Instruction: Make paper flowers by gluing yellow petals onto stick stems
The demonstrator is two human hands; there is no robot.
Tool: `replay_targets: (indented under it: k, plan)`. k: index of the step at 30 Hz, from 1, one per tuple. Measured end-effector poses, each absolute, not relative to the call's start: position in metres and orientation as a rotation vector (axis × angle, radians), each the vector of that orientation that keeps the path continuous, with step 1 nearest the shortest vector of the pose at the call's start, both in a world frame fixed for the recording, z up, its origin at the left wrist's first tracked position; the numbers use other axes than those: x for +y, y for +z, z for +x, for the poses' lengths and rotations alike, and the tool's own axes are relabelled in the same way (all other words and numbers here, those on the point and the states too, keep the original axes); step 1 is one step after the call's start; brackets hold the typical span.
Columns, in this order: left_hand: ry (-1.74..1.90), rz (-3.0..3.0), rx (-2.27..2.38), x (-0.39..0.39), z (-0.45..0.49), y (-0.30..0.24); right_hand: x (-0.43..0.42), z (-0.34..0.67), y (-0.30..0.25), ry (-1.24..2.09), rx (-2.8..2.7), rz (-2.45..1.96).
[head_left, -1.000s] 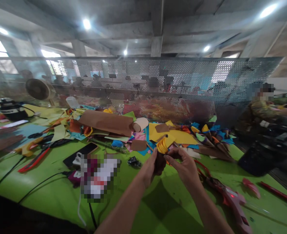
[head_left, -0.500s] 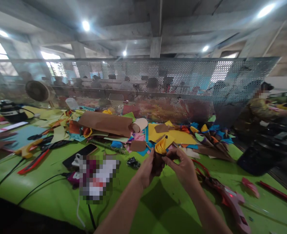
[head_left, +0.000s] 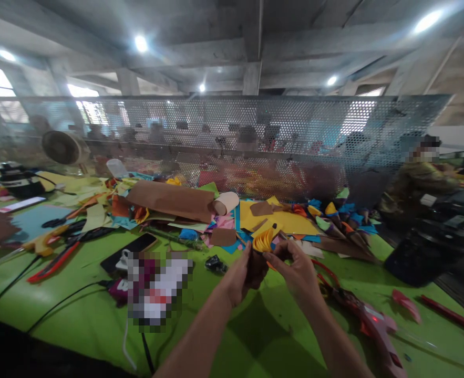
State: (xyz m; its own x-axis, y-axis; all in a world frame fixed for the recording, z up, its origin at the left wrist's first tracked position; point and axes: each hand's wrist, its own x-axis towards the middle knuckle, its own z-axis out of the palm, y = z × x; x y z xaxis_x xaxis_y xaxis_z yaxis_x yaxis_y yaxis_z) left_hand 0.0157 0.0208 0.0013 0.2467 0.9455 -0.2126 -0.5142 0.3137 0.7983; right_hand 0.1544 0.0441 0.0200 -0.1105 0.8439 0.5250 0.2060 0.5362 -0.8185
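Yellow paper flower [head_left: 264, 241], lower centre: tipped slightly further right than half a second ago. Left hand [head_left: 236, 277] clamped round its dark base; right hand [head_left: 298, 266] pinching its edge. Handwork apparently unfinished.

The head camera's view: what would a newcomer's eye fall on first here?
Probably the bright yellow layered piece near the middle, held in the left grip with the right grip at its edge. Next might be the pink glue gun with its red light, lying at the right on the green table. Behind them, a wide perforated metal screen spans much of the background.
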Motion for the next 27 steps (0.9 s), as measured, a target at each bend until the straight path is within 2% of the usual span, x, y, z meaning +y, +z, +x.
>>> replay_targets:
  k: [4,10,27]
  plan:
    - [1.086,0.648,0.709,0.0228,0.0138,-0.0013,0.0438,0.1573,0.0189,0.775,-1.644,-0.888]
    - [1.113,0.676,0.697,0.0256,0.0125,-0.0071,0.0484,0.1572,0.0165,0.725,-1.639,-0.907]
    - [1.020,0.800,0.687,0.0177,0.0061,-0.0005,0.0519,0.1581,0.0134,1.002,-1.481,-0.911]
